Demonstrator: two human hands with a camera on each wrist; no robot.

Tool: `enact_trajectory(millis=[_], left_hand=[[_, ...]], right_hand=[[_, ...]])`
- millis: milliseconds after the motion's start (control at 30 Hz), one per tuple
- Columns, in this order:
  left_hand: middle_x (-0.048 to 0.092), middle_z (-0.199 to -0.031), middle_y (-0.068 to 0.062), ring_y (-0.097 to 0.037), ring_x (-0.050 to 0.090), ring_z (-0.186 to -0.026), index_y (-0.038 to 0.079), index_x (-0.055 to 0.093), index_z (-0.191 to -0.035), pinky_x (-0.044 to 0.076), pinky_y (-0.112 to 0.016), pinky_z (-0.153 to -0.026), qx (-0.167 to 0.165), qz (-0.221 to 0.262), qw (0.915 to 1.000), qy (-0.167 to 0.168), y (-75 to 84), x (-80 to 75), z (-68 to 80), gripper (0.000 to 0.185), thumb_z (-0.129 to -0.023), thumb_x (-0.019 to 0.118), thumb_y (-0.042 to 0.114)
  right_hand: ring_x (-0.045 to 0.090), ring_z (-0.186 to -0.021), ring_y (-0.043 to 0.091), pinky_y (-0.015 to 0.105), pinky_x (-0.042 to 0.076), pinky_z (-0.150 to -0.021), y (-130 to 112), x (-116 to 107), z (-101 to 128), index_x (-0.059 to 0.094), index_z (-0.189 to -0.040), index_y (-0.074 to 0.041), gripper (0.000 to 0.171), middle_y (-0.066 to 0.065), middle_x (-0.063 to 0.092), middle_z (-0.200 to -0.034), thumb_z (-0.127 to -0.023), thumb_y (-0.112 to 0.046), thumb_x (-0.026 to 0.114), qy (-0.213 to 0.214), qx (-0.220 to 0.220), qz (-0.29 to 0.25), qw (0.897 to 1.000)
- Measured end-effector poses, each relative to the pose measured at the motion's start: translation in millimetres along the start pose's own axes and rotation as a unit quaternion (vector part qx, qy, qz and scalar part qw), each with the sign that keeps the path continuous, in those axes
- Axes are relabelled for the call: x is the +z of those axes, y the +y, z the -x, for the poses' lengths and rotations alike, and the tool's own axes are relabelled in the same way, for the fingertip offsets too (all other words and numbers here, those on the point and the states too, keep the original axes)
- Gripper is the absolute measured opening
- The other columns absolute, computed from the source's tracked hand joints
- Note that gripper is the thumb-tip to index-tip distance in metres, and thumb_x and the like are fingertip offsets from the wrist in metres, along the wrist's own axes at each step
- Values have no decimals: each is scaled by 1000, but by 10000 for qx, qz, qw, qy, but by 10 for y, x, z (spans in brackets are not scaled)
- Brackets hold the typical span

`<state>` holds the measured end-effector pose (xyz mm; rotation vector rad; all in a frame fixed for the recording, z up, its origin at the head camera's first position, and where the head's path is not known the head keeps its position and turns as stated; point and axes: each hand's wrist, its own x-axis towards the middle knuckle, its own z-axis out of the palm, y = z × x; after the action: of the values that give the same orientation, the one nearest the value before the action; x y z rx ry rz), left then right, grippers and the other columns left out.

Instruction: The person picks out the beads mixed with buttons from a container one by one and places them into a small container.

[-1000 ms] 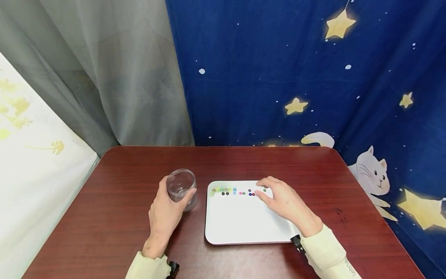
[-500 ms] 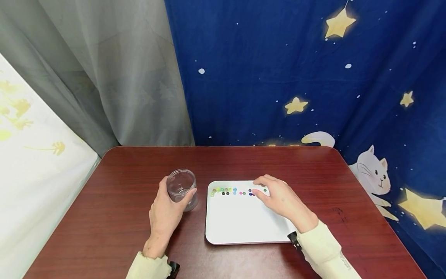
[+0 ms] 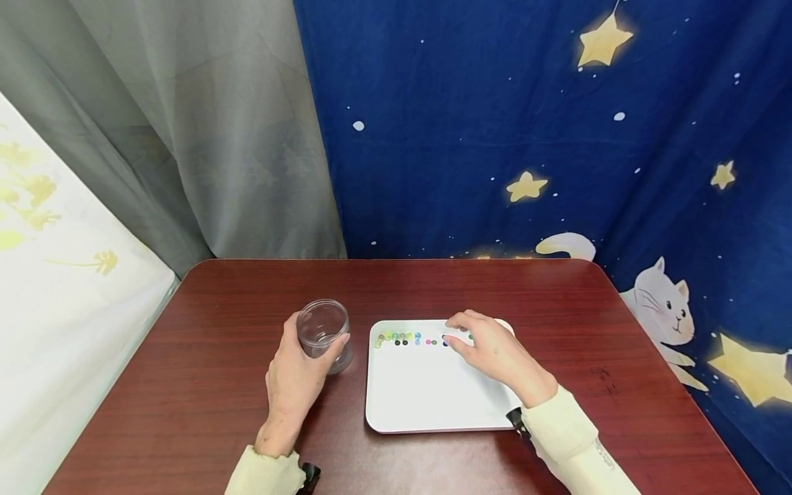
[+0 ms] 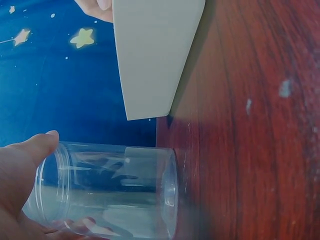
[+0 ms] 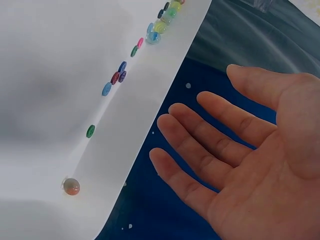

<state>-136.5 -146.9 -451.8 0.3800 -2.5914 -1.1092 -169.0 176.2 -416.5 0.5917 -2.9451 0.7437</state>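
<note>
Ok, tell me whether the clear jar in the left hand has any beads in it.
No: in the left wrist view the clear jar held by the left hand shows only see-through walls, with no beads inside.

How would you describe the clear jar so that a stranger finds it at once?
On the dark red table, look left of the white tray. The clear jar stands there, gripped by the left hand; it alone is see-through and empty.

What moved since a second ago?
The right hand slid a little left along the row of beads at the far edge of the tray, fingers relaxed and holding nothing. The left hand kept gripping the jar; jar, tray and beads stayed put.
</note>
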Motion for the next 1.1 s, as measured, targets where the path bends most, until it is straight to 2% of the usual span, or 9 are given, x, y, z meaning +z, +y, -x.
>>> enact_trajectory(millis=[1100], left_hand=[[71,-132,-11,-39,71,-111,24,44,-152,51,-61,-90,7,-16,10000,-45,-7,-18,-20,95,-78,76,76]], right_hand=[[72,-110,26,45,58,-97,14,92,-177,73,-121,-8,27,8,75,-117,-98,-21,73,-200,-114,41,9997]])
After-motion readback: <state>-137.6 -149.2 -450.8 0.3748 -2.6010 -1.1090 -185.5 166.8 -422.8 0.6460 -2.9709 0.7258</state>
